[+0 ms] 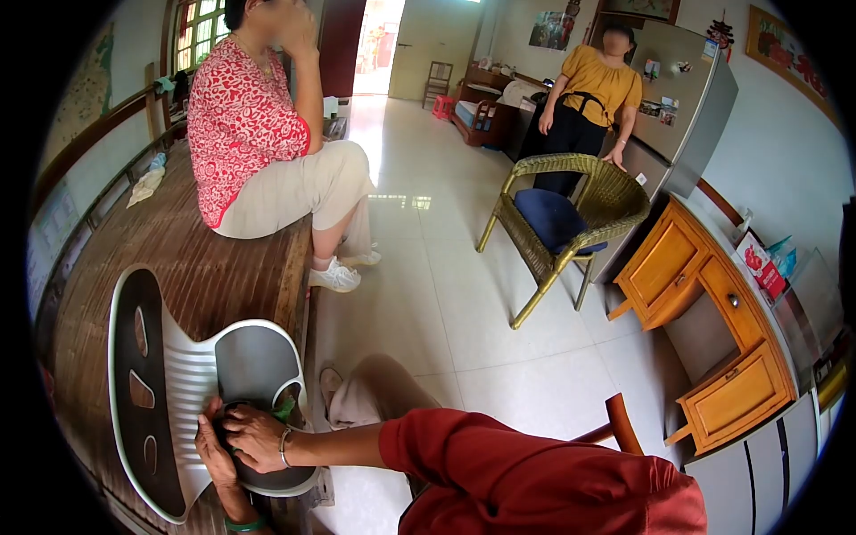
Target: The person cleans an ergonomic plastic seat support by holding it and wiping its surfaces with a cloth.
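Observation:
A white and dark grey plastic piece [187,383] with a ribbed middle and a rounded basin part lies on the wooden bench at the lower left. Over its basin my right hand [257,439], with a bracelet at the wrist, has its fingers bent down onto something dark, mostly hidden. Close beside it, my left hand [214,450] curves its fingers together around the near side of the same spot, a green bangle below its wrist. What the hands hold cannot be made out. A small green thing [285,408] shows just past my right hand's knuckles.
A person in a red patterned top [250,134] sits on the wooden bench [160,232]. Another person in a yellow top [597,85] stands behind a wicker chair [580,209], beside a fridge [669,98]. A wooden desk [713,312] is at the right.

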### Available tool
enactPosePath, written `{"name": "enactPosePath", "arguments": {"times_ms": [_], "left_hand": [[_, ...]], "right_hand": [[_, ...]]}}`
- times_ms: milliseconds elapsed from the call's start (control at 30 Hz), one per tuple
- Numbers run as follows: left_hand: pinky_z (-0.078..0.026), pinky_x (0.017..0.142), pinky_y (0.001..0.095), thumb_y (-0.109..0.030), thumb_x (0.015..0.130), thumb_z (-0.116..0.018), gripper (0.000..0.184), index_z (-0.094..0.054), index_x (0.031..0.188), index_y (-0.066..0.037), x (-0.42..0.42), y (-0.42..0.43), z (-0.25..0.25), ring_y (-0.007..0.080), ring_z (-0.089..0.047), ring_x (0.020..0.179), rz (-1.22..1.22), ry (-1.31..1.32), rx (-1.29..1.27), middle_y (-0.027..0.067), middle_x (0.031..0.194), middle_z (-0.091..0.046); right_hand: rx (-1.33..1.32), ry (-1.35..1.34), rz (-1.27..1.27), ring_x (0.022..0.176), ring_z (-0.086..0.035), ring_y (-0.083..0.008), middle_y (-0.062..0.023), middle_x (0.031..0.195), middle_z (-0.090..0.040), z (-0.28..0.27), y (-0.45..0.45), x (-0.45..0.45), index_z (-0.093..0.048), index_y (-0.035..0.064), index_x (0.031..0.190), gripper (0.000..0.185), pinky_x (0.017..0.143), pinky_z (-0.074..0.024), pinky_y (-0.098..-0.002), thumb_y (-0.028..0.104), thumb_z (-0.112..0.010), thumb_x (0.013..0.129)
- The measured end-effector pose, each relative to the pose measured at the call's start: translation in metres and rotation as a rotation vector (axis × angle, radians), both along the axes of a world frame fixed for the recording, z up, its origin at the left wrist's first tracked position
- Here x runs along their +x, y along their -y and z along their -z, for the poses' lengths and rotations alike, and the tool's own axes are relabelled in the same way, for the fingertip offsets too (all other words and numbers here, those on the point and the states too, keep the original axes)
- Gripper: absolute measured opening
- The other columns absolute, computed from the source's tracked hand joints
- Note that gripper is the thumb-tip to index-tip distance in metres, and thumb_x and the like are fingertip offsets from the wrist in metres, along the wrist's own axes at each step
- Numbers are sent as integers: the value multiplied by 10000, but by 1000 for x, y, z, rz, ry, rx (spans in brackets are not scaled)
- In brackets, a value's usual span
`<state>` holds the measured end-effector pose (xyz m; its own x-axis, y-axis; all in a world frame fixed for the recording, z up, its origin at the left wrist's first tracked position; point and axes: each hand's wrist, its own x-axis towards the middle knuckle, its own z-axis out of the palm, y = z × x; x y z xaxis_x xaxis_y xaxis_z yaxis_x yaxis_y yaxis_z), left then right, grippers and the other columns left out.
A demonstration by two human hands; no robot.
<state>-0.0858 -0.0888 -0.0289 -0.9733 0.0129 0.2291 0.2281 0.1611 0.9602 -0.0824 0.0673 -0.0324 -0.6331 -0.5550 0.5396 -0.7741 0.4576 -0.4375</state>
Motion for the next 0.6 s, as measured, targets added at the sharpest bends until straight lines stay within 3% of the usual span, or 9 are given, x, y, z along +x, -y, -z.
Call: {"name": "enactPosePath", "arguments": {"times_ms": [600], "left_hand": [[-412, 1062, 374, -453, 1087, -287, 650, -610, 1268, 81, 2, -3, -5, 256, -599, 1157, 2, -8, 17, 173, 1246, -656]], "right_hand": [[9, 3, 11, 1156, -503, -336, -152, 1093, -588, 5, 2, 0, -675, 12, 886, 215, 1060, -386, -451, 168, -656, 740]]}}
